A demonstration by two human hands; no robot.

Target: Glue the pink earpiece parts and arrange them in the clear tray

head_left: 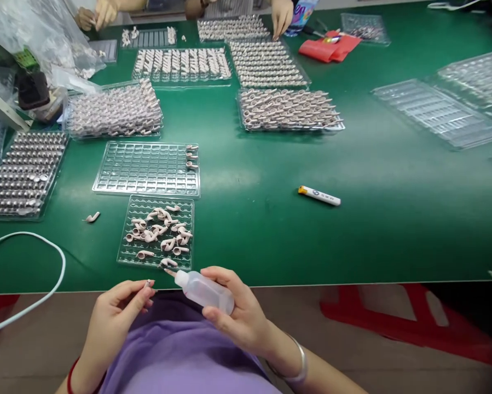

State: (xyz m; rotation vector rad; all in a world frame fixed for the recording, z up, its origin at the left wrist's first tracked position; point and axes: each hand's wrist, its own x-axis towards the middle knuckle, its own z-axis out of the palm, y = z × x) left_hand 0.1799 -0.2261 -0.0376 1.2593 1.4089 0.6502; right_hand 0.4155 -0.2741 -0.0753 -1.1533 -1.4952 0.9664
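My right hand (246, 317) is wrapped round a translucent squeeze bottle (208, 293), tilted so its thin nozzle points left. Between the thumb and fingers of my left hand (116, 312) is a small pale earbud shell (148, 283), mostly hidden by the fingertips. The nozzle tip is a little to the right of that shell, apart from it. Just beyond my hands, a clear square tray (125, 254) bears a loose heap of pinkish-beige earbud shells (157, 232). One single shell (92, 218) lies on the table left of the tray.
A clear compartment tray (143, 169) holds three shells at its right edge. Filled trays (114, 109) and a tray of metallic parts (26, 175) stand leftward. A white marker-like tube (319, 195) lies right. A white cable (63, 262) loops left. Other people's hands (282, 16) work across the table.
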